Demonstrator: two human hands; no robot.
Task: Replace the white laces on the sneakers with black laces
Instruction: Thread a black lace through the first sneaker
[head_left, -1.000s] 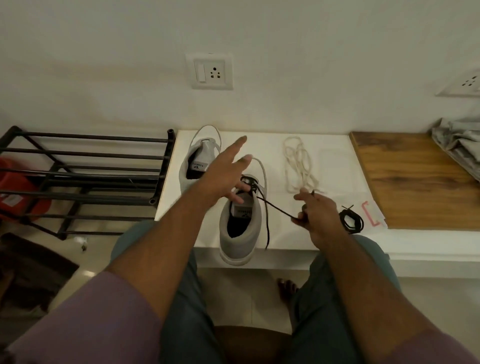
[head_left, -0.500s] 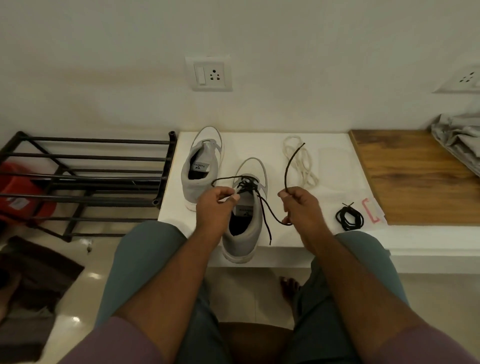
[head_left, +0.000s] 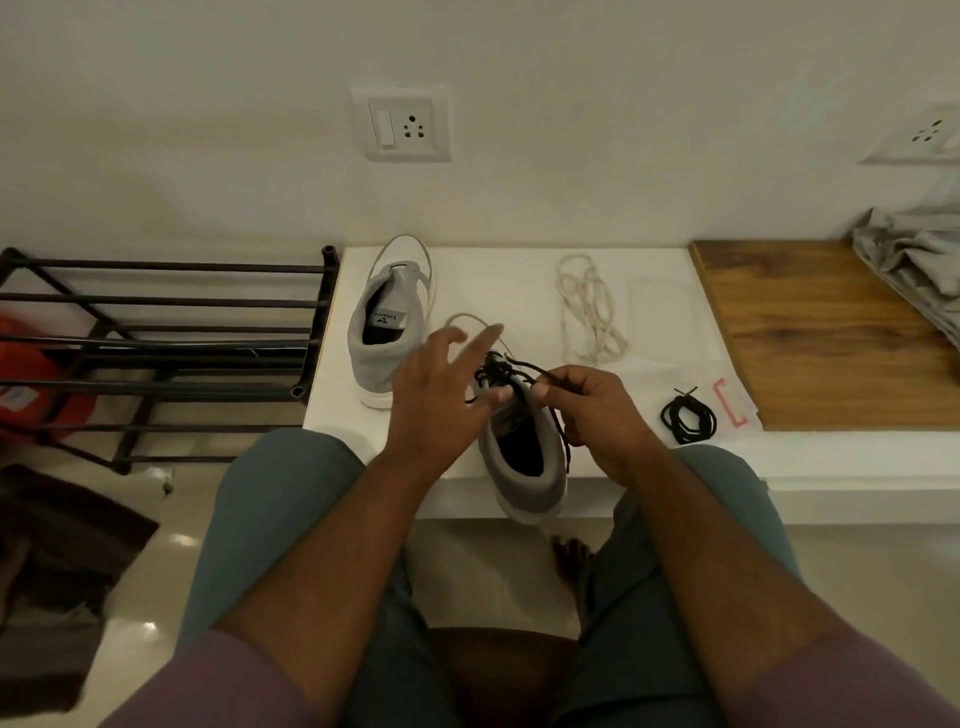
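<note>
Head view: your right hand (head_left: 597, 410) sits just right of frame center, fingers curled, pinching the black lace (head_left: 524, 371) between thumb and fingertips. The lace is thin round cord, already threaded in a dark tangle over the upper eyelets of the near sneaker (head_left: 524, 457), with one end trailing down the shoe's right side.

Your left hand (head_left: 441, 395) is over the front of that shoe, fingers spread and extended, motion-blurred; cannot tell if it touches lace or shoe, but it grasps nothing.

Near sneaker: grey knit-looking upper, white rubber sole, heel hanging over the front edge of the white ledge (head_left: 519, 270).

Second sneaker (head_left: 389, 332): same build, up and left of it, unlaced, tongue loose.

White laces (head_left: 587, 312): flat woven, loosely looped, upper center-right on the ledge.

Spare black lace (head_left: 688, 418): tight coil, right of your right hand, beside a clear packet with a red mark (head_left: 730, 410).

Wooden board (head_left: 831, 332) at right, grained. Black metal rack (head_left: 156, 343) at left, round bars.
</note>
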